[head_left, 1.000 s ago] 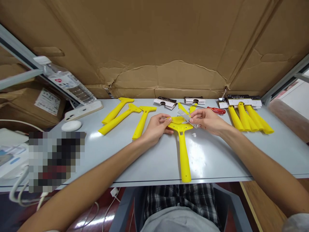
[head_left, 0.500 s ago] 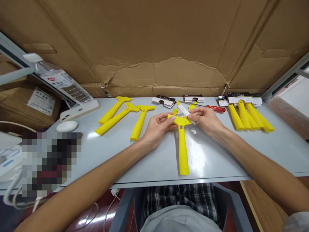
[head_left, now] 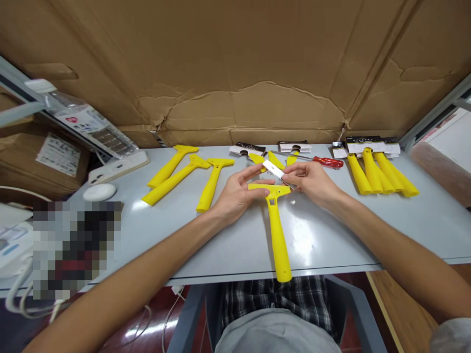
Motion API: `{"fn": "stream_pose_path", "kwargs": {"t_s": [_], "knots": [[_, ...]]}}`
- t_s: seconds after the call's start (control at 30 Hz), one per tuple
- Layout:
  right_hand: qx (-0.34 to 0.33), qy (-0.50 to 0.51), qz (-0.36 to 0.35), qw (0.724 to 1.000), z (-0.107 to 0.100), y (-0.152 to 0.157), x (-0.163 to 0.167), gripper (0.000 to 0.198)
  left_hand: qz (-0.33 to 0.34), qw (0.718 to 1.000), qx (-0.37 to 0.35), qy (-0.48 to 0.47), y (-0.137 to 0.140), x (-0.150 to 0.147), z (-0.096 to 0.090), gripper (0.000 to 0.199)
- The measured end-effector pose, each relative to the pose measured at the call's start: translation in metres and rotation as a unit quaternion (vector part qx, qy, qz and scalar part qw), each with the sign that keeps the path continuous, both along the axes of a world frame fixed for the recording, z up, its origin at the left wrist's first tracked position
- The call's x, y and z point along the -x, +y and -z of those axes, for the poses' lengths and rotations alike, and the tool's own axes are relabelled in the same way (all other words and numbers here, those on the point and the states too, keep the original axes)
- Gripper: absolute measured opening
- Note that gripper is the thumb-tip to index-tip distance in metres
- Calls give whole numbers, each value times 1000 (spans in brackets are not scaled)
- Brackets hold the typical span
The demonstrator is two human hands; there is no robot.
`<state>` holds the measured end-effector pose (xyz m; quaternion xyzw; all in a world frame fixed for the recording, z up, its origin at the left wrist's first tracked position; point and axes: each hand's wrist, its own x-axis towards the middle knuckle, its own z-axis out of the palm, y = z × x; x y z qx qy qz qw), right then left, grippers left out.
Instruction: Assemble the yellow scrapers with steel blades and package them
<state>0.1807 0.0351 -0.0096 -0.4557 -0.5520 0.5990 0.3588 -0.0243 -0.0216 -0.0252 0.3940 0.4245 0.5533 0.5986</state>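
Near the middle of the table [head_left: 368,230], the left hand [head_left: 235,193] grips the head of a yellow scraper [head_left: 275,230], its handle reaching the near edge. The right hand [head_left: 312,181] pinches a metal blade [head_left: 273,169] just above that head.

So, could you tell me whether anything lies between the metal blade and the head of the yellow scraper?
Nothing visible does. The right hand holds the blade just above the scraper head, which the left hand steadies.
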Motion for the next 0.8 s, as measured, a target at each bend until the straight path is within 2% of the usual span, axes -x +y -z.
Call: {"fn": "stream_pose_path", "kwargs": {"t_s": [0.13,0.3,0.4,0.53,0.67,0.8], "knots": [[0,38,42,998,0,2,0,32,32,999,12,9,-2,-1,-2,83],[-6,-8,28,1000,1,4,-2,21,26,998,51,31,-1,0,3,97],[1,-26,0,1000,4,5,-3,19,-26,997,66,16,1,0,4,84],[42,0,-26,999,5,1,-1,21,-78,993,81,-24,2,-2,2,72],[54,5,-24,998,3,-3,3,25,-85,991,96,-40,3,-2,4,56],[28,-19,-6,999,4,-2,2,26,-65,990,113,-46,1,-4,4,40]]}}
